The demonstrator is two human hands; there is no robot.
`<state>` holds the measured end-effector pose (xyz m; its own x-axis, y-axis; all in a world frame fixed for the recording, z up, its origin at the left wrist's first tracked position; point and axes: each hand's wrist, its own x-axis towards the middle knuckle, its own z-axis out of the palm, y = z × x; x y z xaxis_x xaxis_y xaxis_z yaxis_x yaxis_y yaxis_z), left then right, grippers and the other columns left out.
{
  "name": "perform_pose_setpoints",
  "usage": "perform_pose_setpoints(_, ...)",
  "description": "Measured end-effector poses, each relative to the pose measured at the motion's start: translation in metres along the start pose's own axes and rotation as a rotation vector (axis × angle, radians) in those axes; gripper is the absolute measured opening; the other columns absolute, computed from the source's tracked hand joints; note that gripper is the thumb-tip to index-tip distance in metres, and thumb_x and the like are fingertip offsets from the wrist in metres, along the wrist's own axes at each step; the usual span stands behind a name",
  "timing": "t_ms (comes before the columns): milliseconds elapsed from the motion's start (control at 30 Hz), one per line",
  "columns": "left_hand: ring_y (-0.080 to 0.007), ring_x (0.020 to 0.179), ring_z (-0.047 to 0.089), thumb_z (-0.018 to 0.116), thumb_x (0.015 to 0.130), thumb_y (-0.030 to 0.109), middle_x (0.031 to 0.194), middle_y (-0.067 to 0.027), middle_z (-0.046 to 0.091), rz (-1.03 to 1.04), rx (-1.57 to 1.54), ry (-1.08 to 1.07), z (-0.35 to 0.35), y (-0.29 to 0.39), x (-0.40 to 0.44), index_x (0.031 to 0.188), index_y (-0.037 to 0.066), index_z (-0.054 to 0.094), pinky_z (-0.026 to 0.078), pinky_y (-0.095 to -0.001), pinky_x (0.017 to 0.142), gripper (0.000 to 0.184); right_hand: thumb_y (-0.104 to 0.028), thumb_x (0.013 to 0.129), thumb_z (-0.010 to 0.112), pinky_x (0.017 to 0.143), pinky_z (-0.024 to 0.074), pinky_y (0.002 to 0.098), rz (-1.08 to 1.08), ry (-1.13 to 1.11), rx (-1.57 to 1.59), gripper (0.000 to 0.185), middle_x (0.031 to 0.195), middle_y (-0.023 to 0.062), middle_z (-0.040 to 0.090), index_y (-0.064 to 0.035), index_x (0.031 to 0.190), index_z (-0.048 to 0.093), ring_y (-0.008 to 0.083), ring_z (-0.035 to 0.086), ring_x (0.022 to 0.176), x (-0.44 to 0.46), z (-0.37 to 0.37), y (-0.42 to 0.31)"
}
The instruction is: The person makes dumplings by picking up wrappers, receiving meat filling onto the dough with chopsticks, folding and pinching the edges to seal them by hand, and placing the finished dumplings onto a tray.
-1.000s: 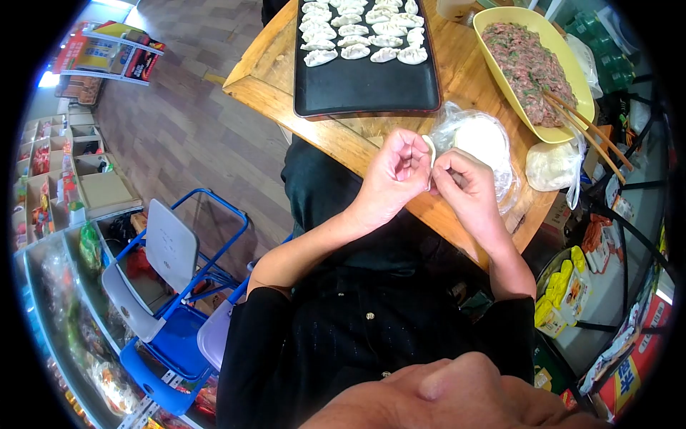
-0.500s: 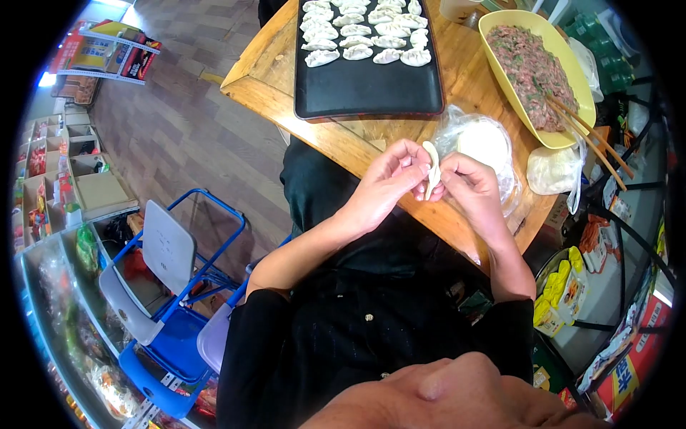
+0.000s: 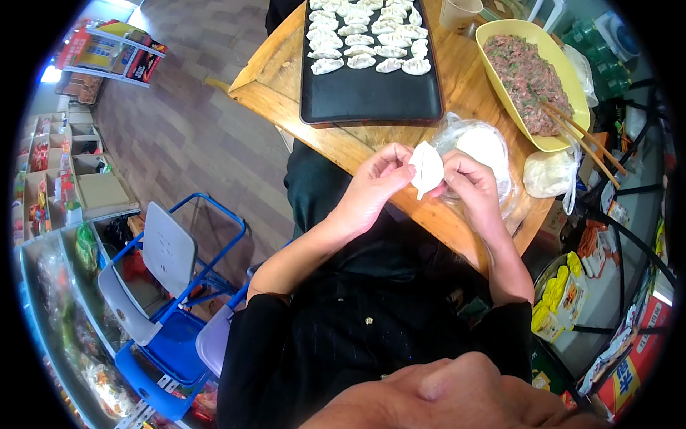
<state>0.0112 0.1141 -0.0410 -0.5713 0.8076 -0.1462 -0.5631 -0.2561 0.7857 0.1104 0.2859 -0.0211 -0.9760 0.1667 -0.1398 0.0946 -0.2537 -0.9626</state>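
Between the fingers of both hands is a pale dumpling (image 3: 427, 169), its broad side facing up with a seam line down the middle. My left hand (image 3: 377, 184) pinches its left edge, and my right hand (image 3: 474, 184) grips the right edge. Just beyond the right hand lies a stack of round white wrappers (image 3: 484, 145) in a clear plastic bag. A black tray (image 3: 371, 100) holds rows of folded dumplings (image 3: 359, 50) at its far end. To the right sits a yellow bowl (image 3: 580, 114) of minced meat filling (image 3: 525, 79), with chopsticks (image 3: 589, 143) resting in it.
The wooden table (image 3: 275, 64) has a front edge running close under my hands. A knotted plastic bag (image 3: 547, 175) lies beside the bowl, and a paper cup (image 3: 459, 14) stands behind. Blue folding chairs (image 3: 171, 343) and goods shelves (image 3: 68, 307) are at left.
The dumpling has turned from edge-on to showing its broad side, still held by both hands. The view has shifted slightly, and the chopsticks stay in the bowl.
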Motion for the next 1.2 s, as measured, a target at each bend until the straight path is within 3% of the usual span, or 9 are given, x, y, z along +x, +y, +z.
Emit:
perform_pose_setpoints(100, -0.0079, 0.094, 0.051, 0.061, 0.094, 0.014, 0.095, 0.0016, 0.056, 0.022, -0.067, 0.012, -0.001, 0.002, -0.002, 0.094, 0.007, 0.056, 0.039, -0.025, 0.087, 0.009, -0.006, 0.097, 0.049, 0.078, 0.0533, 0.0258, -0.066, 0.004, -0.076, 0.014, 0.092, 0.0045, 0.06, 0.0031, 0.096, 0.06, 0.0117, 0.061, 0.085, 0.003, 0.001, 0.0)
perform_pose_setpoints(167, -0.0083, 0.095, 0.051, 0.062, 0.094, 0.013, 0.096, 0.0015, 0.056, 0.043, -0.071, 0.004, -0.001, 0.002, -0.004, 0.094, 0.007, 0.056, 0.039, -0.0252, 0.088, 0.009, -0.013, 0.098, 0.051, 0.079, 0.0536, 0.0284, 0.073, 0.015, 0.202, 0.019, 0.095, 0.0046, 0.061, 0.0013, 0.107, 0.059, 0.012, 0.061, 0.088, 0.002, 0.004, 0.002)
perform_pose_setpoints(267, -0.0093, 0.097, 0.051, 0.062, 0.093, 0.012, 0.098, 0.0007, 0.056, 0.073, -0.022, -0.016, 0.003, 0.001, -0.008, 0.094, 0.006, 0.056, 0.04, -0.0259, 0.089, 0.009, -0.019, 0.098, 0.054, 0.082, 0.0518, 0.0283, 0.146, 0.034, 0.245, 0.025, 0.098, 0.0043, 0.063, -0.0005, 0.115, 0.057, 0.0111, 0.06, 0.089, 0.0, 0.018, -0.006)
perform_pose_setpoints(467, -0.0117, 0.105, 0.052, 0.061, 0.093, 0.012, 0.107, -0.0024, 0.057, 0.174, 0.118, -0.024, -0.004, -0.003, -0.015, 0.096, 0.006, 0.056, 0.04, -0.0301, 0.095, 0.009, -0.017, 0.096, 0.059, 0.084, 0.0476, 0.0252, 0.093, 0.047, 0.07, 0.019, 0.097, 0.0013, 0.064, -0.0015, 0.107, 0.062, 0.0089, 0.059, 0.089, -0.002, 0.018, 0.009)
perform_pose_setpoints(533, -0.0143, 0.11, 0.053, 0.06, 0.093, 0.013, 0.111, -0.0051, 0.058, 0.038, -0.273, -0.071, -0.013, -0.004, -0.017, 0.1, 0.006, 0.055, 0.041, -0.0323, 0.097, 0.011, -0.015, 0.096, 0.059, 0.083, 0.0477, 0.025, 0.078, 0.075, 0.116, 0.017, 0.097, 0.0009, 0.064, -0.0018, 0.106, 0.063, 0.0085, 0.059, 0.089, -0.004, 0.026, -0.002)
perform_pose_setpoints(633, -0.0174, 0.112, 0.054, 0.057, 0.093, 0.016, 0.113, -0.0072, 0.059, 0.019, -0.477, -0.048, -0.024, -0.006, -0.017, 0.104, 0.006, 0.054, 0.041, -0.0346, 0.102, 0.015, -0.012, 0.096, 0.058, 0.084, 0.0481, 0.0248, 0.075, 0.109, 0.158, 0.014, 0.097, 0.0007, 0.064, -0.0023, 0.103, 0.063, 0.0081, 0.06, 0.09, -0.008, 0.03, -0.011)
perform_pose_setpoints(767, -0.0239, 0.118, 0.055, 0.055, 0.092, 0.019, 0.124, -0.0129, 0.059, -0.003, -0.625, -0.016, -0.031, -0.004, -0.017, 0.12, 0.001, 0.053, 0.042, -0.0389, 0.106, 0.033, -0.01, 0.096, 0.056, 0.086, 0.0497, 0.0259, 0.106, 0.162, 0.149, 0.015, 0.1, 0.0032, 0.066, -0.0023, 0.106, 0.064, 0.01, 0.061, 0.093, -0.014, 0.03, -0.01)
perform_pose_setpoints(1000, -0.0272, 0.12, 0.056, 0.054, 0.089, 0.021, 0.129, -0.0166, 0.058, -0.056, -0.719, -0.086, -0.053, -0.006, -0.025, 0.124, -0.005, 0.052, 0.043, -0.04, 0.105, 0.044, -0.01, 0.095, 0.053, 0.085, 0.0549, 0.0301, 0.109, 0.276, 0.201, 0.024, 0.106, 0.0073, 0.067, 0.001, 0.115, 0.061, 0.0139, 0.064, 0.095, -0.034, 0.04, -0.022)
perform_pose_setpoints(1200, -0.0291, 0.124, 0.054, 0.053, 0.089, 0.022, 0.135, -0.0191, 0.054, 0.026, -0.726, -0.101, -0.078, -0.006, -0.026, 0.134, -0.007, 0.046, 0.043, -0.0409, 0.106, 0.053, -0.011, 0.095, 0.049, 0.071, 0.058, 0.0241, 0.055, 0.374, 0.136, 0.03, 0.104, 0.0114, 0.067, 0.0047, 0.119, 0.056, 0.015, 0.068, 0.085, -0.036, 0.006, -0.022)
